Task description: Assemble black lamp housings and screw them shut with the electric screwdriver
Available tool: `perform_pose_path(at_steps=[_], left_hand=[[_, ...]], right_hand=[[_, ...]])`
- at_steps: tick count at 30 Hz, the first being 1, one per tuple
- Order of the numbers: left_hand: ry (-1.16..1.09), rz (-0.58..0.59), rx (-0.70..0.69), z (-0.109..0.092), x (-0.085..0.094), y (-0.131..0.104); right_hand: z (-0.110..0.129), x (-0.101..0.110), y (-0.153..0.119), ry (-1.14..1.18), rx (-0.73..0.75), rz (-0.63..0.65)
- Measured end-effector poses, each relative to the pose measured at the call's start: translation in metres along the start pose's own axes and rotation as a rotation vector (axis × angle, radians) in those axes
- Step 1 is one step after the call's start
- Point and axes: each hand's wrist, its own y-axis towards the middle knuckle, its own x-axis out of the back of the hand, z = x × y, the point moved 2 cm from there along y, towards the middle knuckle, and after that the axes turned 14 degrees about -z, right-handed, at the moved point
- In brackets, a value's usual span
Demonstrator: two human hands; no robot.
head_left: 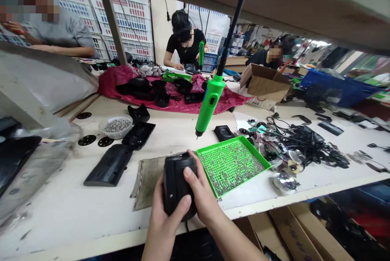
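Observation:
A black plastic housing (176, 173) is held upright between both hands above the front edge of the white table (91, 212). My left hand (166, 216) wraps its left side and lower front, thumb across the face. My right hand (199, 185) grips its right side, thumb near the top. A grey cloth (144, 183) lies just behind and left of the housing. To the right is a green tray (233, 163) of small screws. Above it a green electric screwdriver (210, 104) hangs tip down, touched by neither hand.
Black shells (109, 163) and a bowl of small metal parts (117, 126) lie on the left. Tangled black cables (307, 143) and a shiny round part (285, 181) are on the right. Pink sheeting (112, 86) lies behind. Several people (185, 49) sit across the tables.

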Motion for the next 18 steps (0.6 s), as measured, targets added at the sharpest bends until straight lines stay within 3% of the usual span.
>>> perform_pose_path(at_steps=[3, 10, 12, 16, 18], left_hand=[[0.0, 0.004, 0.073, 0.0, 0.0, 0.001], [0.194, 0.043, -0.109, -0.008, 0.005, 0.012], [0.159, 0.065, -0.033, -0.01, 0.009, 0.014], [-0.122, 0.058, 0.278, -0.012, 0.018, 0.024], [-0.252, 0.077, 0.395, -0.013, 0.022, 0.03]], right_hand=[[0.002, 0.001, 0.005, -0.051, -0.003, 0.1], [-0.01, 0.001, 0.006, -0.097, 0.031, -0.041], [-0.005, -0.002, 0.006, -0.109, 0.01, -0.01], [0.008, -0.007, 0.006, 0.057, -0.078, 0.096], [0.012, -0.003, 0.004, 0.024, 0.004, 0.067]])
